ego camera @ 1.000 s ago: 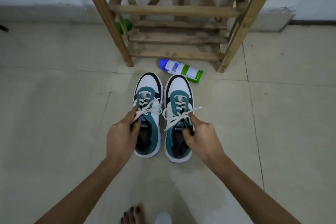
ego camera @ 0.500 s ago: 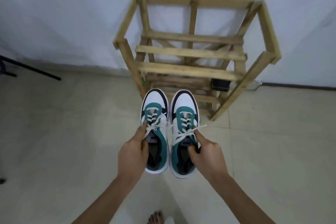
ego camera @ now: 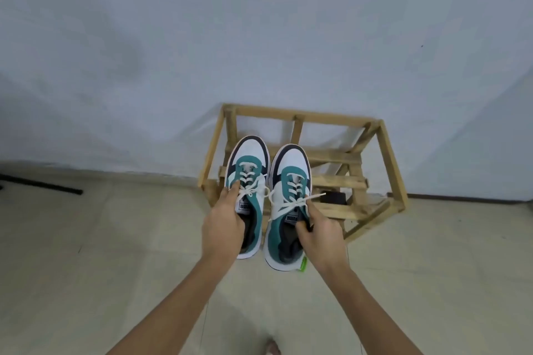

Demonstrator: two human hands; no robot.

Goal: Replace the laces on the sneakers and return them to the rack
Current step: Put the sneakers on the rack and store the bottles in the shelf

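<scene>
Head view, I note the left hand (ego camera: 223,225) gripping the left sneaker (ego camera: 248,181) and the right hand (ego camera: 323,235) gripping the right sneaker (ego camera: 288,199), both laced, held in front of the wooden rack (ego camera: 386,158).

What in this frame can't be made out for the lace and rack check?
Head view only:
- Insides of both teal-and-white sneakers: covered by the left hand and right hand.
- Small black object in the wooden slatted rack: partly behind slats, unidentifiable.
- Green tag by the right heel: too small to read.
</scene>
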